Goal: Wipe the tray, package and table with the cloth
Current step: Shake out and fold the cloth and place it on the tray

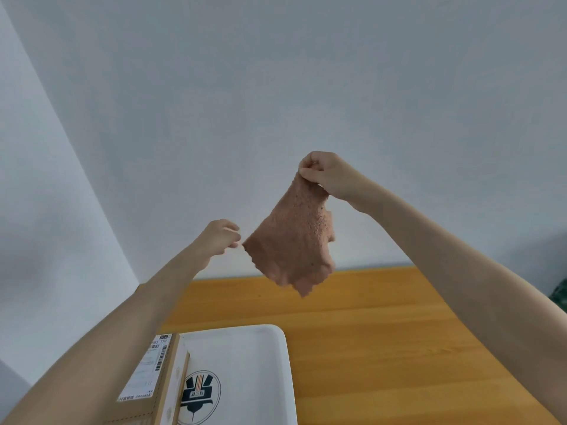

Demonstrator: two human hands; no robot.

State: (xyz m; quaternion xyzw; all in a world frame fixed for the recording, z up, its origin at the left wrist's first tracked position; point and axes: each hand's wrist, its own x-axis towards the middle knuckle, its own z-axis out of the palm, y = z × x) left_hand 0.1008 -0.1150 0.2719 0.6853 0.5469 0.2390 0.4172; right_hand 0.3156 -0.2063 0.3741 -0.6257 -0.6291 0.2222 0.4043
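A pink textured cloth (294, 237) hangs in the air above the wooden table (383, 332). My right hand (325, 174) pinches its top corner and holds it high. My left hand (222, 236) is lower and to the left, its fingertips at the cloth's left corner; whether they grip it is unclear. Below, a white tray (260, 363) with a round dark logo lies at the table's near left. A brown cardboard package (150, 378) with a white shipping label rests on the tray's left side, partly hidden by my left forearm.
A plain pale wall rises behind the table's far edge. A dark green patterned object (560, 294) shows at the right edge. Bare wood stretches to the right of the tray.
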